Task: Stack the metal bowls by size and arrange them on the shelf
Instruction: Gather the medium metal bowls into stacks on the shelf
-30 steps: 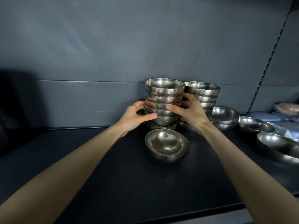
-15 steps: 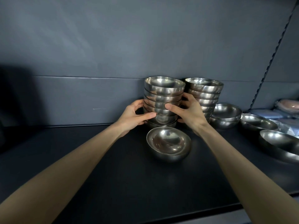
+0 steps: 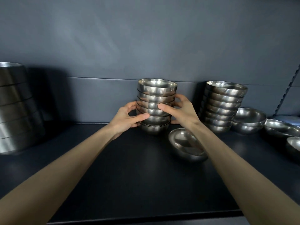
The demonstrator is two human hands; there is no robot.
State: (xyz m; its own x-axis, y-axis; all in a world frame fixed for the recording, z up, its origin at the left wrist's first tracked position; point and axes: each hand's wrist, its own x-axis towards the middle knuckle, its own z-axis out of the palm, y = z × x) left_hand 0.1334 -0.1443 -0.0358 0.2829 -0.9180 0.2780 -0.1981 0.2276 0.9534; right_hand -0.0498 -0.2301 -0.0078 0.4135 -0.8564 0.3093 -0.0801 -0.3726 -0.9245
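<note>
A stack of several small metal bowls (image 3: pixel 156 93) stands on the dark shelf (image 3: pixel 129 176) near the back wall. My left hand (image 3: pixel 128 116) grips its lower left side, thumb across the front. My right hand (image 3: pixel 180 109) holds its right side, thumb on the front. A second stack of small bowls (image 3: pixel 224 104) stands apart to the right. One loose bowl (image 3: pixel 183 143) lies tilted on the shelf, partly hidden under my right forearm.
A tall stack of large metal bowls (image 3: pixel 14 109) stands at the far left. At the right, two nested medium bowls (image 3: pixel 248 120) and wider shallow bowls (image 3: pixel 282 129) sit on the shelf. The shelf's front edge runs along the bottom.
The held stack has slid left, away from the second stack, leaving a wide gap. The view turned left, bringing the large stack into sight.
</note>
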